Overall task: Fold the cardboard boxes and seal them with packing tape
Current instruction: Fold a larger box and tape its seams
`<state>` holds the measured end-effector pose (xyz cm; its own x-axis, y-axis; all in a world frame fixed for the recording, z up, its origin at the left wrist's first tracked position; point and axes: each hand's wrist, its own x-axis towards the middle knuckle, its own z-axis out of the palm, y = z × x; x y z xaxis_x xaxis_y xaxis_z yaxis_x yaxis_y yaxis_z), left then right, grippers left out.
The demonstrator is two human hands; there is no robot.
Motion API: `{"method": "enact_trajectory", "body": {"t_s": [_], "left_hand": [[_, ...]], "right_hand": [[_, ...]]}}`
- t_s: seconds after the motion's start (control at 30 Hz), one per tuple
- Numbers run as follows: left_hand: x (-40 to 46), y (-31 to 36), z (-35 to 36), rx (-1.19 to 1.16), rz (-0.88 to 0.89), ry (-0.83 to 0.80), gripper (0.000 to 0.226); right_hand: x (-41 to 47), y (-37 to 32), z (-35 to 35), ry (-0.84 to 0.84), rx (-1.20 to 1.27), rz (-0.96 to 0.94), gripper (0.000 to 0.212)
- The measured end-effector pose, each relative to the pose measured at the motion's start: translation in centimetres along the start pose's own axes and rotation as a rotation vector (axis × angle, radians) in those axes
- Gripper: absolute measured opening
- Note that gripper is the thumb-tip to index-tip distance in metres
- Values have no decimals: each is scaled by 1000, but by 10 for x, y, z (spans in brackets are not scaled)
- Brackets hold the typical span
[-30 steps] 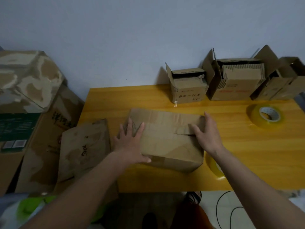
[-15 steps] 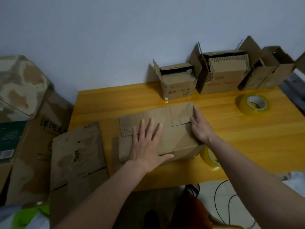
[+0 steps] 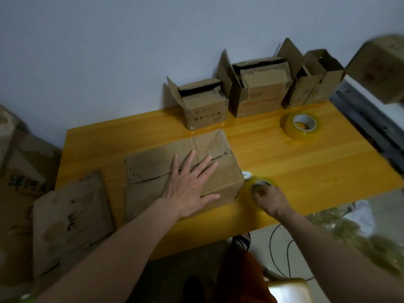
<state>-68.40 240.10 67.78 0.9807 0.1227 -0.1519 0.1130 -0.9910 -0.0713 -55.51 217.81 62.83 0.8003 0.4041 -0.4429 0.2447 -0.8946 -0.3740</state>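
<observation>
Cardboard box (image 3: 220,180) lies long axis left-right; flat left hand (image 3: 188,189) presses it, right hand (image 3: 270,199) grips tape roll (image 3: 261,186).

Home packing corner: cardboard boxes (image 3: 258,88) crowd a wooden table (image 3: 306,167).

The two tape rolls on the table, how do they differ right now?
The far tape roll lies flat and untouched near the back right, its white core plainly showing. The near tape roll sits beside the box at the front edge, blurred, with the right hand closing on it. Both are yellowish clear packing tape on the yellow table.
</observation>
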Motion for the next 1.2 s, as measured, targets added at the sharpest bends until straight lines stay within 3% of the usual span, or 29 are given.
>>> {"method": "enact_trajectory", "body": {"t_s": [0.07,0.17,0.23,0.37,0.43,0.53,0.73,0.87,0.97,1.03,1.13,1.2], "left_hand": [[0,0,0,3,6,-1,84],[0,0,0,-17,-1,0,83],[-1,1,-1,-45,-7,0,82],[-3,-2,-2,-88,16,7,77],[-4,-3,-3,-121,23,27,71],[-5,-2,-3,-154,24,39,66],[-4,3,-10,-216,-15,107,76],[-17,4,-14,-391,-190,258,86],[-26,12,-27,-797,-363,524,69],[-28,15,-38,-913,-384,675,52],[-26,17,-47,-1036,-418,707,32],[-26,18,-47,-1099,-452,742,24]], "right_hand": [[-6,15,18,-49,-256,-5,18],[-7,33,33,-82,-498,-41,45],[-5,35,27,-29,-356,-52,50],[-11,15,-16,130,467,-66,35],[-21,0,-42,204,588,-240,23],[-43,-36,-72,186,711,-491,14],[-63,-93,-85,1,831,-613,20],[-62,-111,-80,-28,796,-599,29],[-60,-117,-81,-26,741,-584,27],[-59,-120,-80,-21,683,-589,27],[-58,-123,-77,-14,596,-585,20],[-56,-124,-74,-24,533,-544,28]]}}
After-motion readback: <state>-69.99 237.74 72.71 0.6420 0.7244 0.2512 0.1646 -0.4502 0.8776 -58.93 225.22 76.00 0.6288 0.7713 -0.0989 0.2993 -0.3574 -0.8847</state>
